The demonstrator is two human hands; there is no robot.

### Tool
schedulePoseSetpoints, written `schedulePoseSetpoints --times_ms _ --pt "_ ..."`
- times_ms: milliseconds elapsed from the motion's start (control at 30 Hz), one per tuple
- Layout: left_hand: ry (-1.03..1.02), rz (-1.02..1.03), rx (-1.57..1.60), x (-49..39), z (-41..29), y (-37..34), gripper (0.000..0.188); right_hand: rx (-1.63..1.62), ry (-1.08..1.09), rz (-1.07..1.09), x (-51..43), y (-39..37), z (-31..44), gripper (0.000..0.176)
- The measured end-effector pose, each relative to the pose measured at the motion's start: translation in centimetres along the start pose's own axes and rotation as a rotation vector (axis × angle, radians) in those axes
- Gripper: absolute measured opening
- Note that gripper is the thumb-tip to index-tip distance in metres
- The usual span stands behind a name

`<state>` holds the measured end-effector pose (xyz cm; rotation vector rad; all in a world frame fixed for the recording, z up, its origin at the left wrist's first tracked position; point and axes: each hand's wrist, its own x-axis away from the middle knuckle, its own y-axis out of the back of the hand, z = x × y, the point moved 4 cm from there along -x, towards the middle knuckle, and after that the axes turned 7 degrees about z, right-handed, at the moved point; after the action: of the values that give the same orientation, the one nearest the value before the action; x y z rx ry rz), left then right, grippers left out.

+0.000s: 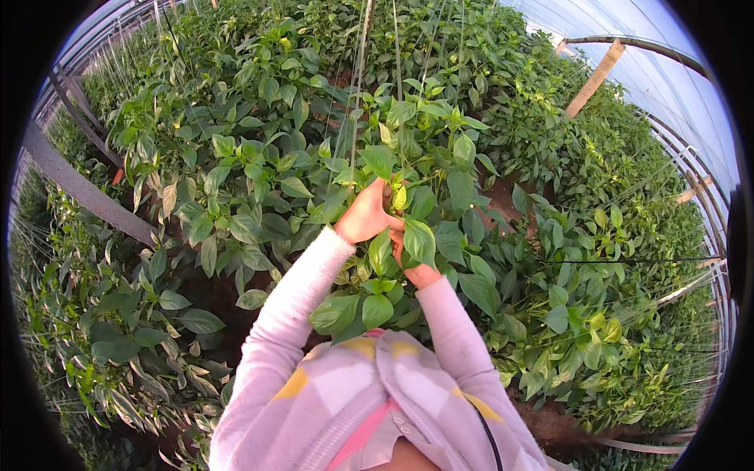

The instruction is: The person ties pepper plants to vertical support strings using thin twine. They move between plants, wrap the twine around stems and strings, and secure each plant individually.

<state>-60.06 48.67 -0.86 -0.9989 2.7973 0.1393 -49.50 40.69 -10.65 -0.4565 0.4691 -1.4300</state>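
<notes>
Before me stands a leafy pepper plant (pixel 377 309) among others of its kind. My left hand (pixel 366 213) reaches into its upper part, the fingers curled around a leafy shoot (pixel 399 197) and the thumb pointing right. My right hand (pixel 419 272) is just below and to the right, among the same plant's leaves. A broad green leaf (pixel 419 241) covers most of its fingers, so what they touch is hidden. The two hands are close together. Pale support strings (pixel 355 129) run upward from the foliage just beyond my left hand.
Dense rows of pepper plants (pixel 259 171) surround me. A grey post (pixel 88 182) slants across the left side, and a wooden post (pixel 595 76) stands at far right. Plastic greenhouse film (pixel 665 76) curves overhead. Bare brown soil (pixel 506 203) shows between rows.
</notes>
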Motion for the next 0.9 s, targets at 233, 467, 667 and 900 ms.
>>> schedulePoseSetpoints --times_ms 233,467,667,900 --pt "0.197 -0.588 0.549 3.2 1.4 2.6 0.017 -0.236 -0.088 -0.127 -1.8 -0.9 -1.7 0.016" --pt "-0.242 0.331 -0.219 4.0 -4.8 -2.0 0.039 -0.637 -0.125 0.181 -1.6 2.2 -0.1 0.017" --pt "-0.296 -0.13 -0.709 0.0 -6.3 -2.0 0.076 0.271 0.218 -0.007 -1.9 4.4 0.4 0.028" --pt "-0.336 -0.092 -0.267 -4.4 -3.1 -1.2 0.052 -0.587 0.142 0.037 -5.5 4.2 3.2 0.017"
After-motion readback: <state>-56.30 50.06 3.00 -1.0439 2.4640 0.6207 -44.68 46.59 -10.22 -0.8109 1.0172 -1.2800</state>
